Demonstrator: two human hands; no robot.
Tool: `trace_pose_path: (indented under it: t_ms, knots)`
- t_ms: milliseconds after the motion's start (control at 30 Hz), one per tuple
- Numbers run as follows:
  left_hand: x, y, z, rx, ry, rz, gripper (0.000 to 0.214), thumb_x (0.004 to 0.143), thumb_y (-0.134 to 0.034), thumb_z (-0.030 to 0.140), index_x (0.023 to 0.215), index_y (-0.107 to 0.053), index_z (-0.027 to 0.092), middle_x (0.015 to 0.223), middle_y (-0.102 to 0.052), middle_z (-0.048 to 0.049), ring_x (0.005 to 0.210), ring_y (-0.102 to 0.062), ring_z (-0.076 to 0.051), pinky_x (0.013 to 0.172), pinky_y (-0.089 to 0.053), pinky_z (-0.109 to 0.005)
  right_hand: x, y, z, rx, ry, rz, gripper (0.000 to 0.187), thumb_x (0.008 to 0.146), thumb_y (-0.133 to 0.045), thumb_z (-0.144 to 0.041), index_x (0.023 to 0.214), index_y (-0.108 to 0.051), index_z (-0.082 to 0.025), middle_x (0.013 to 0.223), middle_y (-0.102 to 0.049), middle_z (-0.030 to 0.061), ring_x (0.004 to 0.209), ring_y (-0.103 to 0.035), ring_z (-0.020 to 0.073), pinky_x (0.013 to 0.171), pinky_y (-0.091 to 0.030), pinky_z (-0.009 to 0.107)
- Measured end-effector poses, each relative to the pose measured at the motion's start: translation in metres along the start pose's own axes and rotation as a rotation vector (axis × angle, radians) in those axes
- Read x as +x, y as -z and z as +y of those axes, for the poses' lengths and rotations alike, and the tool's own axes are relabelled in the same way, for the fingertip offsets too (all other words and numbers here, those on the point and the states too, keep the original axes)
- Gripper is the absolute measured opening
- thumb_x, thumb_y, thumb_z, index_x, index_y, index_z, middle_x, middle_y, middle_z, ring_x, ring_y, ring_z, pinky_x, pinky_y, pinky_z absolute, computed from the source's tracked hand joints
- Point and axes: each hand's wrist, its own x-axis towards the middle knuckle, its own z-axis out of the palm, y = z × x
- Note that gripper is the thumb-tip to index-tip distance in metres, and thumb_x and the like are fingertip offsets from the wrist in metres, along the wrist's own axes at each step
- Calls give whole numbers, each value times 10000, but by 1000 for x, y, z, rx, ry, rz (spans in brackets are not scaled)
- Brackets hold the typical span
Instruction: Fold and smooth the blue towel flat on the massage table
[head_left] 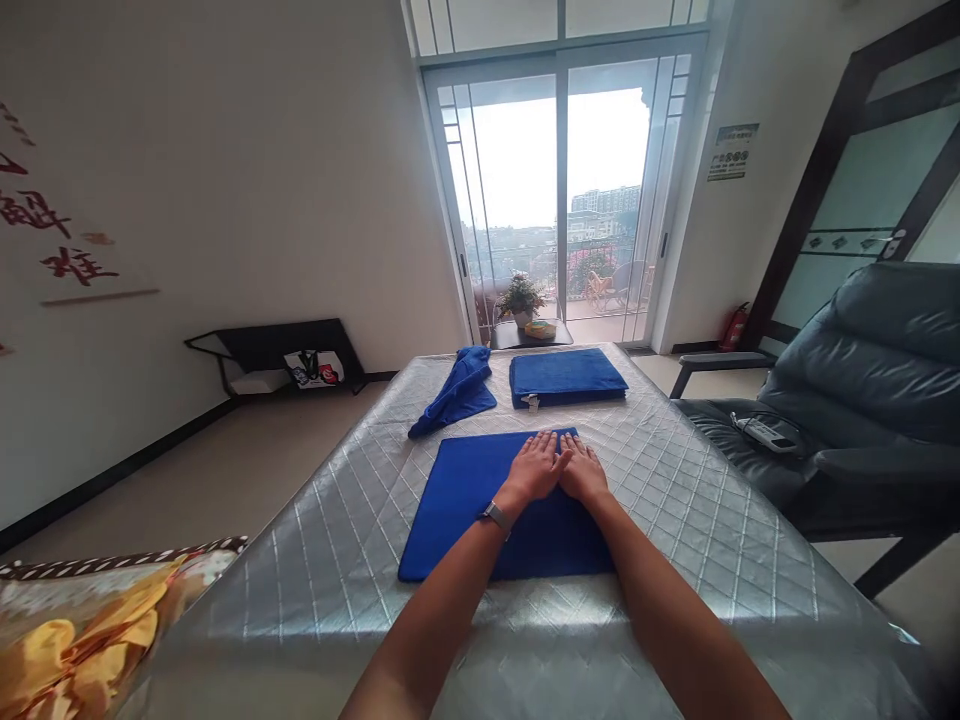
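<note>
A blue towel (472,505), folded into a flat rectangle, lies on the silver quilted table cover (337,530). My left hand (536,466), with a watch at the wrist, rests flat on the towel's far right part, fingers stretched out. Beside it my right hand (583,470) also lies flat near the towel's far right corner, the thumbs close together. Beyond them sits a neat stack of folded blue towels (568,372) with a white tag at its near edge. To its left is a crumpled blue towel (459,392).
A dark armchair (885,370) holding a white power strip (765,434) stands at the right. Yellow cloth (97,640) lies at the lower left. Past the table, a small stand bears a potted plant (523,300) before the sliding glass doors (559,200).
</note>
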Motion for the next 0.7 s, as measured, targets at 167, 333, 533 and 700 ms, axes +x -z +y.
trace_pose_path:
  t_ms: [167, 333, 533, 700]
  knots:
    - [2, -14, 9, -44, 87, -58, 813, 1041, 5, 590, 1589, -328, 91, 1656, -314, -126, 1551, -228, -213, 1278, -172, -404, 1, -2, 1, -9, 8, 4, 644, 1030, -236, -313, 1636, -230, -95, 1709, -168, 72, 1574, -127, 199, 1265, -119, 384]
    - [-19, -6, -40, -12, 245, -92, 870, 1013, -10, 657, 1604, -290, 83, 1682, -233, -127, 1566, -166, -231, 1282, -133, -412, 2, 0, -3, 34, -26, 10, 665, 1042, -183, -371, 1626, -240, -57, 1702, -190, 81, 1572, -140, 208, 1268, -102, 400]
    - [-56, 13, -107, 60, 439, -92, 832, 1027, -58, 638, 1607, -279, 83, 1680, -226, -147, 1562, -182, -252, 1274, -149, -432, 1, 2, -2, 43, -28, -3, 658, 1050, -181, -376, 1630, -228, -69, 1704, -186, 65, 1573, -134, 203, 1269, -92, 394]
    - [-80, 18, -145, 99, 544, -51, 842, 1030, -68, 636, 1602, -276, 54, 1676, -227, -172, 1558, -198, -272, 1263, -178, -427, 2, 1, -2, 21, -32, 4, 654, 1050, -183, -371, 1631, -230, -74, 1704, -192, 63, 1573, -137, 200, 1268, -98, 389]
